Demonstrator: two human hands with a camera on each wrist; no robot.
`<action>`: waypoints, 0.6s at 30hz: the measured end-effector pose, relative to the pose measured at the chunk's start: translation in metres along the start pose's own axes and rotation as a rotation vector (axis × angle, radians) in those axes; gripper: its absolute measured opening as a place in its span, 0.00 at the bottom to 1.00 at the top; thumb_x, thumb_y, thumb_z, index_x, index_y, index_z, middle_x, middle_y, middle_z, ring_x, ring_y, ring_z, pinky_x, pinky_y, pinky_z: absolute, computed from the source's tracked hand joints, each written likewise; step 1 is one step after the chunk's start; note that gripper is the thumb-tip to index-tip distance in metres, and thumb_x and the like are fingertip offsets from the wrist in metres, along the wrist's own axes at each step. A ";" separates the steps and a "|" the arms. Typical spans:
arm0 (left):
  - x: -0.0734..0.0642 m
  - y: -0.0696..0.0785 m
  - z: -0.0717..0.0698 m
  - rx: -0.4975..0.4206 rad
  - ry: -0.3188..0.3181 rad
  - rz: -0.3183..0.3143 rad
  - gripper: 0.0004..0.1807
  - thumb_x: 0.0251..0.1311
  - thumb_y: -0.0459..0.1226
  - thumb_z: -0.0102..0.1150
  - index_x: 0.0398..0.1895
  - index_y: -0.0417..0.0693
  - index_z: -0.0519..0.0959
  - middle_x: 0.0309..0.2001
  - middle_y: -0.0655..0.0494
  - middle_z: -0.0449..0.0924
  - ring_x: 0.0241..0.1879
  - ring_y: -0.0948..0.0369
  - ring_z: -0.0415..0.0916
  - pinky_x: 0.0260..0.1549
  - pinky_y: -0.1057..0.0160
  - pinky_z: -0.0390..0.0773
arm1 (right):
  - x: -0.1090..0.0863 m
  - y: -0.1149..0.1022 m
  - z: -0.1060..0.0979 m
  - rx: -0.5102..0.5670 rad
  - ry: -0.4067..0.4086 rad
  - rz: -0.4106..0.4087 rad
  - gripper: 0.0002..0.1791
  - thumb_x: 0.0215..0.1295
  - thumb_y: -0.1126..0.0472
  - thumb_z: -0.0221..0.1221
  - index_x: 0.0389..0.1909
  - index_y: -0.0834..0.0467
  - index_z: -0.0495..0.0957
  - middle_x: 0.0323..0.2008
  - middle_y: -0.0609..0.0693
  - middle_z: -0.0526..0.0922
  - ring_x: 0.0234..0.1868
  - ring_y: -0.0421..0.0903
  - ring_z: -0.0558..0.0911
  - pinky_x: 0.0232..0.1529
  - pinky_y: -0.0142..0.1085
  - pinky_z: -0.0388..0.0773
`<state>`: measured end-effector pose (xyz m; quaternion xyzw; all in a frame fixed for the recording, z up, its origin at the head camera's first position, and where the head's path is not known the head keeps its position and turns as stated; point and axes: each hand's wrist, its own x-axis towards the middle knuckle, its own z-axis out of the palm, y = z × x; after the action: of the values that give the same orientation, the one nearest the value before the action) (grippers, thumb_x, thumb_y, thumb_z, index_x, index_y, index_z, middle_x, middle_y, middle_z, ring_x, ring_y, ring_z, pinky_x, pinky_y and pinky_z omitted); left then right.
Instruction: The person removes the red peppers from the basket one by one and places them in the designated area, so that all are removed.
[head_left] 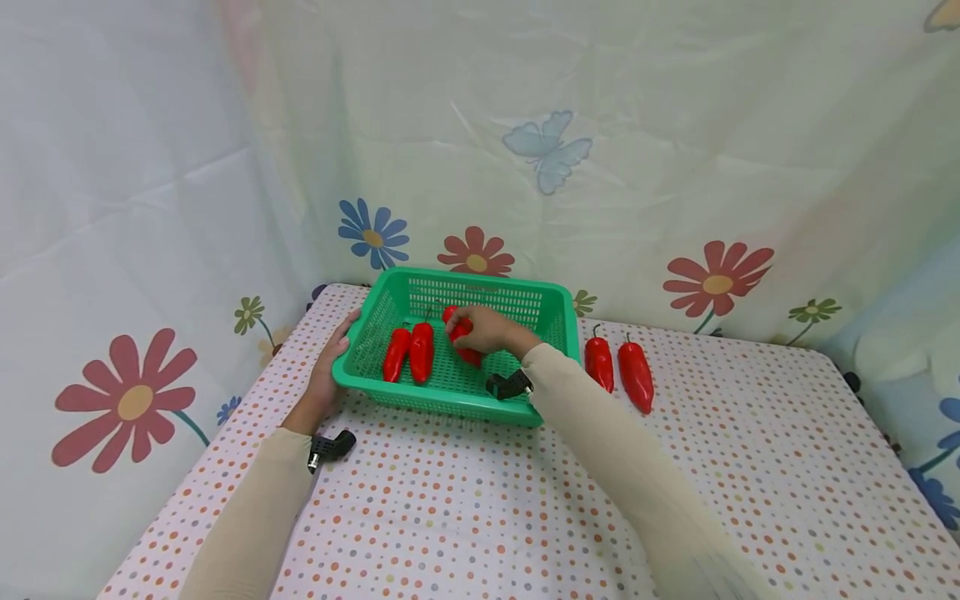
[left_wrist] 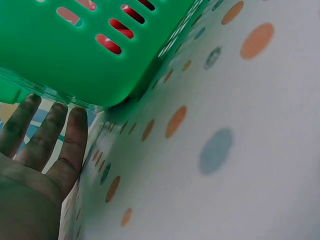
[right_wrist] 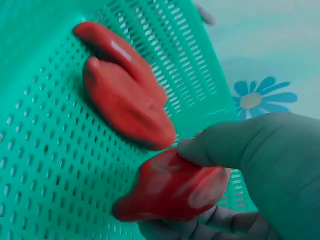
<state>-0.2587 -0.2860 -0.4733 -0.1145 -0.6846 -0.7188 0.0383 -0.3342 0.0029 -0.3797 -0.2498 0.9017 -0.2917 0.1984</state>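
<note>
A green plastic basket [head_left: 442, 398] with slotted walls stands on the table. My right hand [head_left: 483, 327] reaches inside and pinches a red pepper [right_wrist: 175, 187] between thumb and fingers, close over the perforated floor. Two more red peppers, one [right_wrist: 127, 107] nearer the held one and another [right_wrist: 122, 52] beyond it, lie side by side at the basket's left. At the basket's left end is my left hand [head_left: 328, 367]. Its fingers [left_wrist: 72, 142] are straight, with their tips right at the green wall in the left wrist view.
Two red peppers, one [head_left: 598, 362] close by the basket's right side and a longer one [head_left: 636, 377] beyond it, lie on the dotted tablecloth [head_left: 450, 517]. A flower-printed curtain [head_left: 630, 217] hangs behind and to the left of the table.
</note>
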 end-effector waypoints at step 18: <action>-0.001 0.001 0.000 0.025 -0.009 0.009 0.31 0.75 0.48 0.27 0.79 0.60 0.47 0.80 0.55 0.40 0.77 0.46 0.41 0.71 0.35 0.47 | -0.050 -0.006 -0.025 0.184 0.144 -0.091 0.22 0.66 0.60 0.61 0.61 0.46 0.71 0.55 0.57 0.74 0.52 0.55 0.74 0.36 0.40 0.82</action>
<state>-0.2578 -0.2857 -0.4719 -0.1200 -0.6931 -0.7097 0.0399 -0.3043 0.0374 -0.3465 -0.2499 0.8708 -0.3990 0.1416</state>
